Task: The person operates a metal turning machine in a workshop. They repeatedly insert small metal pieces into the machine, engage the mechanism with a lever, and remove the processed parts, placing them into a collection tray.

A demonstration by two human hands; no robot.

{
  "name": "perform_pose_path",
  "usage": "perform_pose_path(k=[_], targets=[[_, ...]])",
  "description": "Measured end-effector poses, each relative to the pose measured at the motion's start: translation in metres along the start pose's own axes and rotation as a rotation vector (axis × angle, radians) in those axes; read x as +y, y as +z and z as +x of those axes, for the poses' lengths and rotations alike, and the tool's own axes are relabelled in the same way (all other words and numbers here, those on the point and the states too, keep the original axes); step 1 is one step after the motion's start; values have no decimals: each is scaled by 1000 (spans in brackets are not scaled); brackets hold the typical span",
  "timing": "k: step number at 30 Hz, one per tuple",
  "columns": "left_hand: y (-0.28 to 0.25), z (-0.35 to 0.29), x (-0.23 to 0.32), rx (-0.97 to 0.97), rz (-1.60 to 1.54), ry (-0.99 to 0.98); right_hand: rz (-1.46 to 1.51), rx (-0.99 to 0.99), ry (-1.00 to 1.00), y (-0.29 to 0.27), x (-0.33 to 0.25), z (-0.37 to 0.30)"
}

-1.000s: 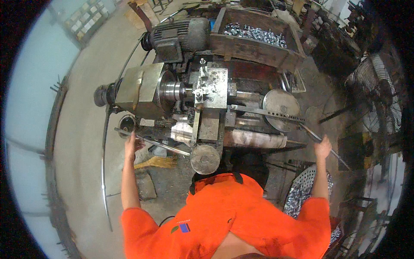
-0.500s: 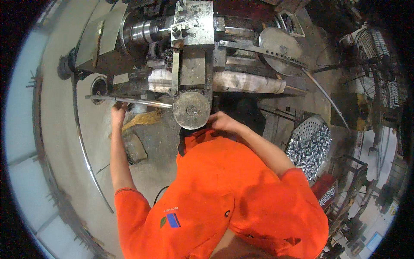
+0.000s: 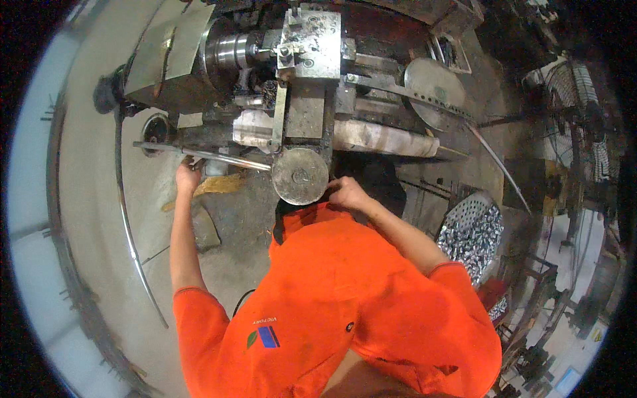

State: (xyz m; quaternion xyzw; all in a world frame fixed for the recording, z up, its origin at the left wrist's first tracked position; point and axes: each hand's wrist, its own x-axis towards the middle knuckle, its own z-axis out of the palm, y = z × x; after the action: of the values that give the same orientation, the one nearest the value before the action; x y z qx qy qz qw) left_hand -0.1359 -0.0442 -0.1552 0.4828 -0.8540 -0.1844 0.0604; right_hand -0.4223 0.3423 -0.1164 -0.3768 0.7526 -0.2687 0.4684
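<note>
My left hand (image 3: 188, 176) is closed just below a long metal lever bar (image 3: 225, 158), its fingertips partly hidden at the bar. What those fingers hold, if anything, does not show clearly. My right hand (image 3: 349, 194) is curled at the right edge of a round grey metal disc (image 3: 300, 176), with its fingertips hidden beside or behind the disc. Beyond the disc, a slide leads to a bright metal tool block (image 3: 312, 46) on a lathe. Left of the block, a shiny round chuck (image 3: 233, 51) faces it, with a small bright piece between them.
A perforated basket (image 3: 468, 211) of small shiny metal parts stands at right. A flat bar with holes (image 3: 398, 91) crosses a round plate (image 3: 434, 89). A straw broom (image 3: 219, 184) lies on the floor. A fan (image 3: 574, 86) stands at far right.
The whole view has shifted slightly, so the lathe appears a little farther right and lower. Both hands stay near the same parts, the left by the bar and the right by the disc.
</note>
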Motion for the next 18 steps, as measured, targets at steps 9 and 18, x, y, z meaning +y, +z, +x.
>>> perform_pose_path(k=[9,18], targets=[[3,-1,44,-248,549,52,-106,295,-49,-14,12,-16],[117,-27,28,318,14,-201,58,343,65,-29,22,-60]])
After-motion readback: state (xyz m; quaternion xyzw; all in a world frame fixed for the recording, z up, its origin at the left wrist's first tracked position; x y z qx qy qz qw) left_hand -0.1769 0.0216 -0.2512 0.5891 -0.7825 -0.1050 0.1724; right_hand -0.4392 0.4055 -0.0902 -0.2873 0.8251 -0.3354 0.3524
